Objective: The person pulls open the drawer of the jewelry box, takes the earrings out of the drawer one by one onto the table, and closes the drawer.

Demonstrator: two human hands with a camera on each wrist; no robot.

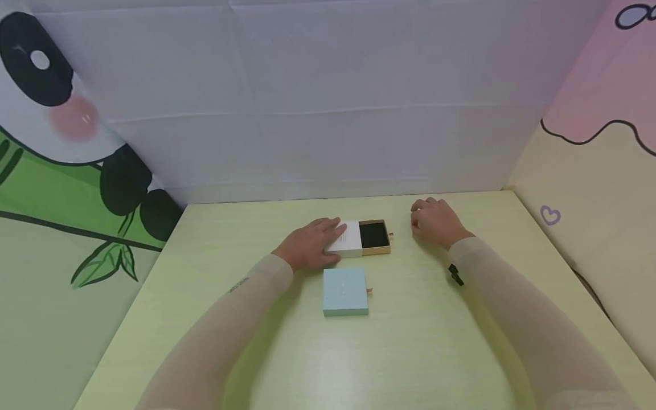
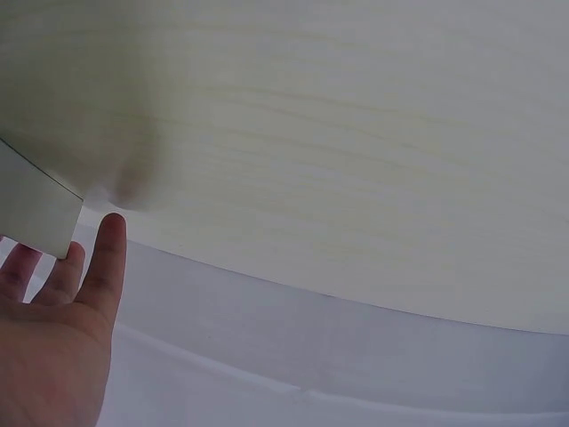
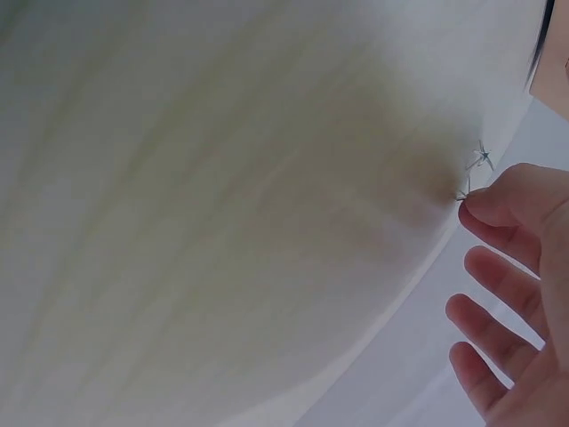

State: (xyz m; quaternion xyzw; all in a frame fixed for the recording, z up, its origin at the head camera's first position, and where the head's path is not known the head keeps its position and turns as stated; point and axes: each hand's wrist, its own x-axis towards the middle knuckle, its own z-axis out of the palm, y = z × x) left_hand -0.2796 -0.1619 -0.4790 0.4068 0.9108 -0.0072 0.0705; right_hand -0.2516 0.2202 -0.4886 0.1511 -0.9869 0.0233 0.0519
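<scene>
In the head view, a white slide-out box [image 1: 350,242] lies on the table, its brown-edged drawer [image 1: 376,250] with a black lining pulled out to the right. My left hand [image 1: 312,244] holds the box's left end, thumb along the near side and fingers over the top. To the right of the drawer, my right hand [image 1: 435,222] is bent at the fingers. The right wrist view shows its thumb and index finger pinching a small silvery star-shaped piece of jewellery [image 3: 483,157], the other fingers spread.
A light blue box [image 1: 345,289] with a small ribbon tab on its right lies nearer to me. The pale wooden table [image 1: 410,341] meets a white cloth backdrop [image 1: 328,148] behind. Printed panels stand at left and right.
</scene>
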